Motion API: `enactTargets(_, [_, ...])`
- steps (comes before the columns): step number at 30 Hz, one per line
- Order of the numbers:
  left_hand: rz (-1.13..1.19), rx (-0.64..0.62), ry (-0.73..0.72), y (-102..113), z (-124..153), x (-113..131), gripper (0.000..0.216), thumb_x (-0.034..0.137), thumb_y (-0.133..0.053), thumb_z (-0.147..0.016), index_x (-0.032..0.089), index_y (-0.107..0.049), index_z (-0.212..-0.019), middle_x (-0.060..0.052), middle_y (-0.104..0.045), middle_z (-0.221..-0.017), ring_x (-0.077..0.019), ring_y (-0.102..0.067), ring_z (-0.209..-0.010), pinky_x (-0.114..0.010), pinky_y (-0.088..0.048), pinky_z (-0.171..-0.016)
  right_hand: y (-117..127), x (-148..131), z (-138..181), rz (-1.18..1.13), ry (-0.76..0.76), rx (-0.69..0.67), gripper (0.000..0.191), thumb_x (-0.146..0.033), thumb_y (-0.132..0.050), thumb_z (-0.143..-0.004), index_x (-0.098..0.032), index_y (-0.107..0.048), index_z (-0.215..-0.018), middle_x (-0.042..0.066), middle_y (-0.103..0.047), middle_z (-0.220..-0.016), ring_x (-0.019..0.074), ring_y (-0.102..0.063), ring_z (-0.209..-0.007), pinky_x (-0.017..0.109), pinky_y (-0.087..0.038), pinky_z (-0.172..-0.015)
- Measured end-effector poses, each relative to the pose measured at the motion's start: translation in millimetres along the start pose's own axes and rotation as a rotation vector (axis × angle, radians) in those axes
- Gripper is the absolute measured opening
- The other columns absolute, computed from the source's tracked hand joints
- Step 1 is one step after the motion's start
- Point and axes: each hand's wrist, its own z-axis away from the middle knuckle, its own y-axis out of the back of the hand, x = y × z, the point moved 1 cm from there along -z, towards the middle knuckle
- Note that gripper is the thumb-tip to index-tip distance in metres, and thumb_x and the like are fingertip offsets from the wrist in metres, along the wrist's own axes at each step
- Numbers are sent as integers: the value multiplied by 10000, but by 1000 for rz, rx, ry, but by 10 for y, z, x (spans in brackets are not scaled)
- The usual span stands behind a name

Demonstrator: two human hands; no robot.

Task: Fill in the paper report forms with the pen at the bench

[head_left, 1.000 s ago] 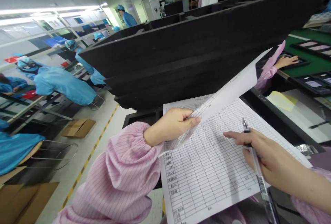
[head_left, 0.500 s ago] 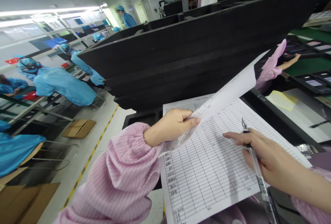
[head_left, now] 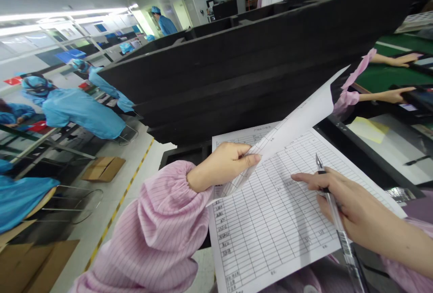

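Observation:
Between thumb and fingers, my left hand [head_left: 225, 164] pinches a printed sheet of paper [head_left: 301, 114], lifted and curled so that its pale back shows. Beneath it lies a printed form [head_left: 270, 220] with a ruled grid and handwritten entries down its left column. My right hand [head_left: 348, 200] holds a clear-barrelled pen [head_left: 339, 227] with a black grip, its tip pointing up and away from me. The index finger of that hand stretches out over the form's grid. Part of the form is hidden under the raised sheet.
A tall stack of black trays [head_left: 250, 72] rises beyond the form. At right, a co-worker's hands [head_left: 394, 96] are over a green bench [head_left: 389, 74] with dark devices. Several people in blue smocks [head_left: 79, 110] sit at left; a cardboard box [head_left: 103, 169] lies on the floor.
The co-worker's arms at right have stretched further over the green bench, with a hand now at a dark tray or device. My hands, the raised sheet and the pen stay nearly still.

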Motion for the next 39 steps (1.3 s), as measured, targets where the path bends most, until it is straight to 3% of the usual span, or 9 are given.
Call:
enactTargets(6, [-4,2,-2,4,-7,-18,424,511,-487,-786,208,-325,-538,46,-358,-551,-95,-352,-525,-243,-306,-495,-14,14,34,-12,-5,-2,321,-113,-337,-927,-239,-464,-1194,47,-641,-846,191,-605,-738,313,-498,-544])
enactTargets(11, [1,2,1,3,-5,-18,426,507,-495,-784,208,-313,-541,47,-351,-552,-93,-351,-523,-240,-307,-492,-11,9,34,-51,-13,3,300,-93,-357,-910,-250,-467,-1141,64,-673,-1025,195,-619,-788,366,-536,-647])
enactTargets(18, [9,3,-5,3,1,-6,437,489,-503,-795,205,-305,-528,47,-355,-542,-89,-348,-512,-235,-313,-486,-5,-5,-10,-9,49,-15,386,-61,-372,-870,-235,-473,-1200,47,-689,-1005,187,-619,-743,340,-528,-612])
enactTargets(24, [12,5,-14,6,2,-18,447,509,-511,-791,204,-312,-531,49,-353,-540,-88,-340,-511,-235,-308,-484,-14,-2,15,9,34,-25,352,-78,-368,-881,-242,-463,-1177,22,-694,-1008,182,-618,-760,381,-543,-737])
enactTargets(35, [3,-5,-16,-3,-3,-17,471,552,-515,-792,207,-320,-538,45,-370,-549,-96,-373,-525,-238,-330,-495,-5,-10,-9,26,42,-18,373,-71,-366,-868,-235,-474,-1185,41,-677,-906,190,-602,-706,343,-513,-605])
enactTargets(39, [-2,1,-15,1,-3,-27,464,537,-522,-796,204,-328,-538,48,-371,-549,-93,-366,-523,-237,-325,-495,-12,-2,-1,6,43,-38,371,-68,-360,-874,-242,-456,-1188,39,-680,-940,196,-610,-732,366,-529,-640])
